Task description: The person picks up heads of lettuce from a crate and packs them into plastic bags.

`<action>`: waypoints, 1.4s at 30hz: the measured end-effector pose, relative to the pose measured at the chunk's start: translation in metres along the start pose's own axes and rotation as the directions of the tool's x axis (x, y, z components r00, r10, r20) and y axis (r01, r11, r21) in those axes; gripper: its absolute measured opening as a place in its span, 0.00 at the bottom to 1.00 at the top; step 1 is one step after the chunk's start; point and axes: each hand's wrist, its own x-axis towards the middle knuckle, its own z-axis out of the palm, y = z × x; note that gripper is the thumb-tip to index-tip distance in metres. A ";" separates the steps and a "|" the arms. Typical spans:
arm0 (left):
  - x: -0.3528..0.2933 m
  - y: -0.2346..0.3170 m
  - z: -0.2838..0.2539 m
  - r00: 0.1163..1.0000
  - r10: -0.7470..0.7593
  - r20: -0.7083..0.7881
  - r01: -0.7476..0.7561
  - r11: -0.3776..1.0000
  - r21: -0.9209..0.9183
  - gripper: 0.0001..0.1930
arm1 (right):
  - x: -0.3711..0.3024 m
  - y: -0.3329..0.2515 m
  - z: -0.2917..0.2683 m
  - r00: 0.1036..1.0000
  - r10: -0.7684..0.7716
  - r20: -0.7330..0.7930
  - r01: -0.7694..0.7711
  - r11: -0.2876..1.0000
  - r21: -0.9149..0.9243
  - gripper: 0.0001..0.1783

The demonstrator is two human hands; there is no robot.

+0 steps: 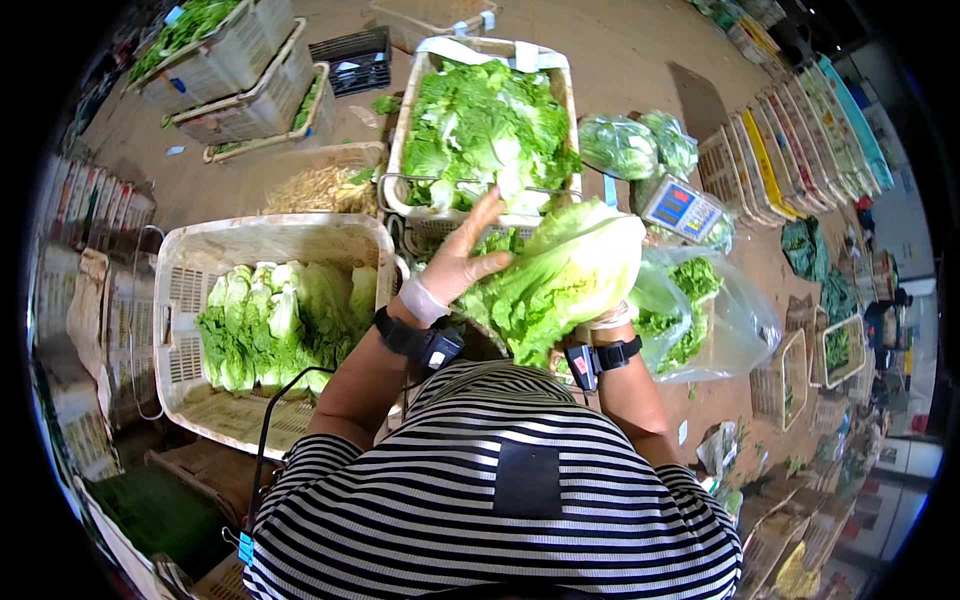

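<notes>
A large head of leafy green lettuce (575, 265) is held up in front of me, its pale base toward the upper right. My right hand (612, 316) grips it from beneath, with the fingers mostly hidden by leaves. Fingers outstretched and thumb apart, my left hand (462, 268) is at the lettuce's left edge; whether the thumb touches the leaves I cannot tell. Beyond it stands a crate (394, 140) heaped with loose lettuce leaves (490, 125). On the left, a wide pale crate (175, 300) holds a row of lettuce heads (285, 325).
A clear plastic bag (745, 325) with lettuce lies at my right, near a scale with a lit display (685, 208). Bagged greens (618, 147) sit behind it. Stacked crates (245, 95) of greens stand far left, and more crates (790, 145) far right.
</notes>
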 end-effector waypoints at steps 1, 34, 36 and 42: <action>-0.006 -0.030 0.004 0.997 -0.057 0.058 0.070 0.962 -0.263 0.40 | -0.005 -0.001 -0.001 1.000 0.020 -0.016 -0.021 0.999 -0.026 0.30; -0.108 -0.057 0.005 0.927 -0.348 0.137 0.258 0.330 -0.908 0.45 | 0.057 0.016 0.130 0.895 -0.226 -0.385 -0.002 0.861 -0.509 0.09; -0.101 -0.045 0.005 0.904 -0.406 0.136 0.265 0.279 -0.923 0.47 | 0.094 -0.012 0.083 0.914 -0.247 -0.322 -0.049 0.721 -0.691 0.15; -0.072 -0.035 0.001 0.958 -0.164 -0.234 -0.044 0.727 -0.686 0.52 | 0.091 -0.026 0.059 0.925 0.021 -0.380 -0.342 0.484 -0.805 0.52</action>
